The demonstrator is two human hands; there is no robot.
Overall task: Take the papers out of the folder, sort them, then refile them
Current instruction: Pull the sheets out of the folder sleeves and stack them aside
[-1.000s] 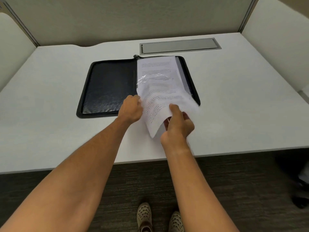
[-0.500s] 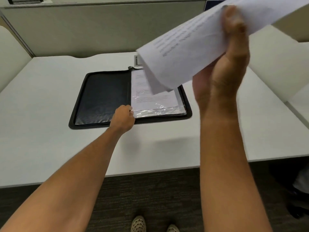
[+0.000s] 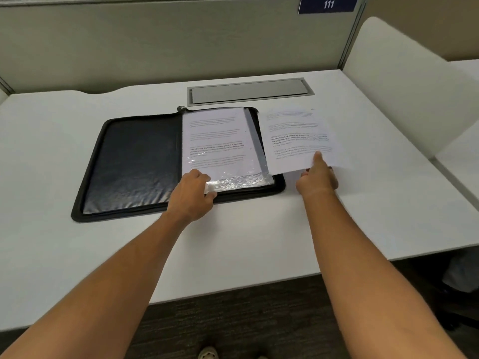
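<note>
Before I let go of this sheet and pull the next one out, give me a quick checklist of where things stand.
1. Black zip folder lies open flat on the white desk: ok.
2. Printed sheet pinched by the right hand, beside the folder: ok.
3. Sheet lying fully flat on the desk: cannot tell, its near edge looks lifted.
4. Left hand holds the clear plastic sleeve at its near edge: ok.
5. Another printed page remains in the folder: ok.
6. How many pages remain: cannot tell.

place: office desk booth | signs: grey divider walls [image 3: 181,42] | white desk [image 3: 77,151] | metal cable cover [image 3: 248,93] | blue number sign 111 [image 3: 328,4] | dark carpet [image 3: 233,320]
</note>
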